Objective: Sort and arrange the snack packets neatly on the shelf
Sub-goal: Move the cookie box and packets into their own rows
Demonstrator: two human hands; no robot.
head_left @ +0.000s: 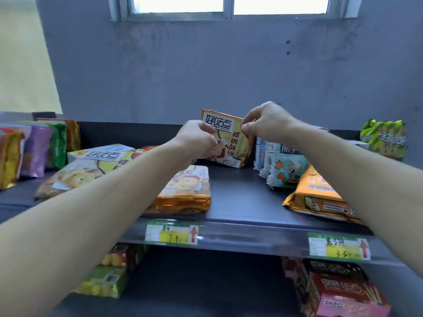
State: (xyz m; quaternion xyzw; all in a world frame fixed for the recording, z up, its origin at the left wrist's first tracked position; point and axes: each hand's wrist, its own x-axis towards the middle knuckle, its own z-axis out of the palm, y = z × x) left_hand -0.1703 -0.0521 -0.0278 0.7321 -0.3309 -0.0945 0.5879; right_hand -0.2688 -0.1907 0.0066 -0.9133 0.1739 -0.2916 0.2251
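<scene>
Item held: orange-and-yellow foil biscuit packet with a white brand panel [225,139], standing tilted at the back of the dark grey shelf board [240,193]. Left hand [196,139] curls its fingers over the packet's left face and edge; right hand [263,124] pinches the upper right edge. The two-sided hold looks meant to square the packet upright against the back.

Adjacent, right: pale blue bear-print packets [281,165] standing in a row, an orange packet [320,197] lying flat in front of them, a green packet [384,138] well apart at the far end.

Adjacent, left: two flat yellow biscuit packets [91,165] and [190,188], not yet stood up; purple, green and orange packets [36,149] upright beyond.

Shelf front: two price labels [171,232] with red arrows. Lower shelf: a yellow-green packet [107,275] and red-and-pink boxes [343,291].

Room: grey scuffed wall [206,72], window [229,5] above.
</scene>
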